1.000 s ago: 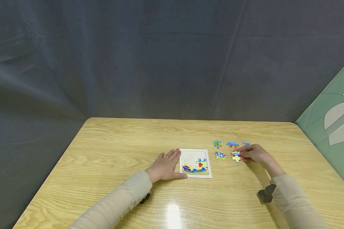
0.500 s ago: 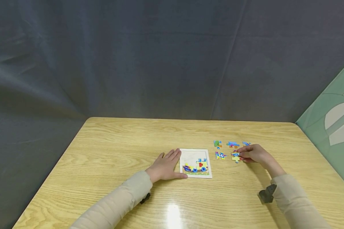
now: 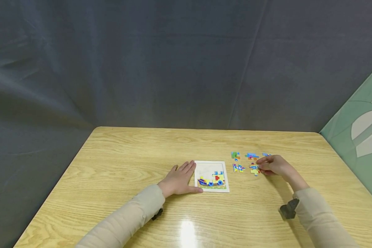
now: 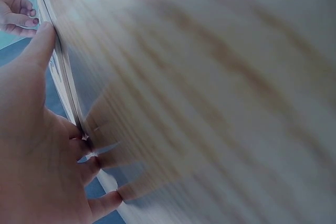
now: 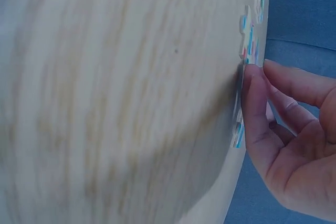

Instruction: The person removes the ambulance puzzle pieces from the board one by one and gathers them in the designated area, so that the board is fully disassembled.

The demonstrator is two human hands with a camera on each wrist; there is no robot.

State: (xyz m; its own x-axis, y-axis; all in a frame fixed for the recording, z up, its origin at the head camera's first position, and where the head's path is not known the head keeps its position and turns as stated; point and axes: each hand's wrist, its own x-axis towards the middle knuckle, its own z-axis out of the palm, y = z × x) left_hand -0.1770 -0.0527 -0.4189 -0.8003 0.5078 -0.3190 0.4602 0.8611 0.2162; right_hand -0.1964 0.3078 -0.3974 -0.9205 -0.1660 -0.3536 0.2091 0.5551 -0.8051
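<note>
The right hand (image 3: 274,164), its fingers bent, pinches a yellow puzzle piece (image 3: 254,169) by the edge. Left of that piece lies a multicoloured piece (image 3: 238,168); just beyond the hand, a blue piece (image 3: 266,154). The left hand (image 3: 179,181), fingers spread, touches the puzzle tray (image 3: 214,190), partly filled, at its right on the surface (image 3: 136,148).

Here's the left hand (image 4: 39,135), thumb (image 4: 41,45) right up at the edge of a thin flat board (image 4: 67,80), fingers (image 4: 104,204) spread toward the board's other end. Their reflection (image 4: 121,153) gleams in the glossy wood-grain tabletop (image 4: 220,82) beside them. And past the thumb tip, there's the right hand (image 4: 16,13), fingers bent, against a pale green backdrop (image 4: 10,40).
</note>
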